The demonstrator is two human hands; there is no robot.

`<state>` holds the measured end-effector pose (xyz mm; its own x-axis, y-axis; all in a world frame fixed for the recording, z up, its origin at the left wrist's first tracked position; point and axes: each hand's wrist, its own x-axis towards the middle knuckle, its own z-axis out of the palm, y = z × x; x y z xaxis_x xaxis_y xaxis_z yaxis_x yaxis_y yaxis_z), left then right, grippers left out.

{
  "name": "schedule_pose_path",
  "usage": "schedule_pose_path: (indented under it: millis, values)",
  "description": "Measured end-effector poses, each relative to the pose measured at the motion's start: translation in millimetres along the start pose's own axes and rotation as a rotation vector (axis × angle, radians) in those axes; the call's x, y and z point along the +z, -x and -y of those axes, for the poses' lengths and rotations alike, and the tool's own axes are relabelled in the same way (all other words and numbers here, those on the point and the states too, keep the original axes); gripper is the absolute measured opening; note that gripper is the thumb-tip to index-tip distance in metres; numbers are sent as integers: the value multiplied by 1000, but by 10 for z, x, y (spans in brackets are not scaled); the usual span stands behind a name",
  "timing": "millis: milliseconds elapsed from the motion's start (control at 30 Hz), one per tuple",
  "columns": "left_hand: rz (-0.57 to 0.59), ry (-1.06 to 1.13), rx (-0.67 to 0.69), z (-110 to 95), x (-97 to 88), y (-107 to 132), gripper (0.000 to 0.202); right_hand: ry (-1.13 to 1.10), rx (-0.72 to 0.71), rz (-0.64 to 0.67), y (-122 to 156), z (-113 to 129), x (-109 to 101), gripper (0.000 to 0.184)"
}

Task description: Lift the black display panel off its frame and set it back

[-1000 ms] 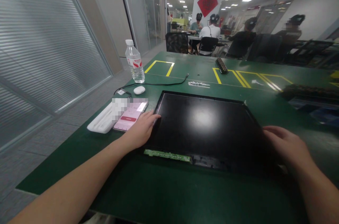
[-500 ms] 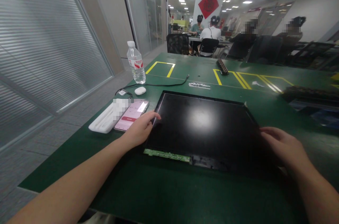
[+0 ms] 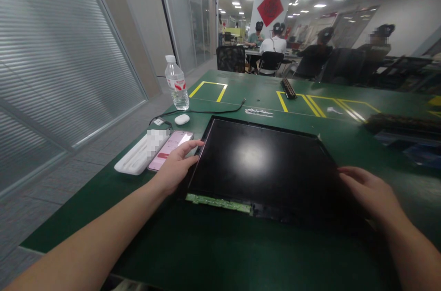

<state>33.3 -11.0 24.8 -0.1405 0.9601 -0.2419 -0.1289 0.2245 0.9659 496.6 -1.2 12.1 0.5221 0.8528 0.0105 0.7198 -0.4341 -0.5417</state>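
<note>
A black display panel (image 3: 275, 162) lies before me, its glossy face up with a ceiling light mirrored in it. Along the near edge runs a narrow green circuit board (image 3: 218, 202). My left hand (image 3: 177, 165) grips the panel's left edge, thumb nearer me and fingertips farther along the frame. At the right edge, my right hand (image 3: 367, 190) holds the panel with its fingers together; the thumb is mostly hidden. Just left of my left hand are a pink-screened phone (image 3: 172, 144) and a white oblong item (image 3: 132, 159), partly pixelated.
The green table (image 3: 248, 254) carries a water bottle (image 3: 177, 86), a white earbud case (image 3: 182, 119), a black cable (image 3: 213, 111) and yellow tape outlines (image 3: 213, 82). A dark ridged strip (image 3: 288, 89) lies farther back. Dark parts (image 3: 403, 130) sit at right. People sit behind.
My left fingertips have drawn back from the panel's face to its left edge. The panel has shifted very slightly; my right hand stays at its right edge.
</note>
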Motion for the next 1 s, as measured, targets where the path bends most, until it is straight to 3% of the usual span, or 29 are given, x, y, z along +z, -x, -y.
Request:
schedule_pose_path:
  millis: [200, 500, 667, 1000]
  values:
    - [-56, 66, -27, 60, 15, -8, 46, 4, 8, -13, 4, 4, 3, 43]
    - [74, 204, -184, 106, -14, -44, 89, 24, 47, 35, -9, 8, -9, 49]
    - [171, 194, -181, 112, -30, -47, 83, 13, 46, 39, -21, -2, 6, 49]
    - [217, 169, -110, 127, -52, -35, 81, 16, -6, 24, -41, -38, 31, 50]
